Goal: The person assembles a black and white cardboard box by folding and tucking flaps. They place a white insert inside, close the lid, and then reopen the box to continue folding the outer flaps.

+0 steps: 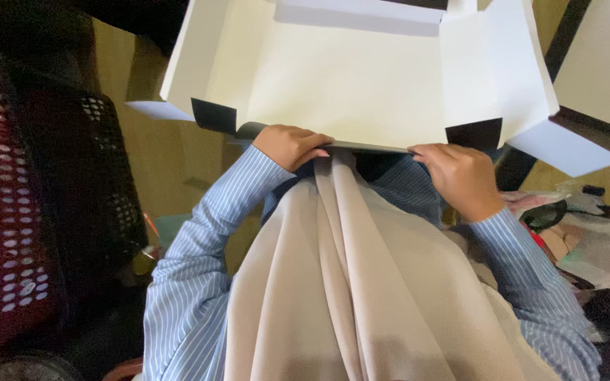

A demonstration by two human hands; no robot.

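A large flat cardboard box blank (347,77), white inside and black on its outer face, lies open in front of me with its side flaps partly raised. My left hand (289,144) grips the near edge of the blank at the left, fingers curled over it. My right hand (460,176) pinches the same near edge at the right, close to a black corner tab (474,132). Another black corner tab (213,115) shows beyond my left hand. Both arms wear blue striped sleeves, and a beige cloth (361,282) hangs down between them.
A dark red perforated plastic crate (8,212) stands at the left beside a black mesh one (93,183). A wooden surface (157,141) lies under the blank. Crumpled bags and small clutter (587,233) sit at the right. Another white panel (601,56) is at the upper right.
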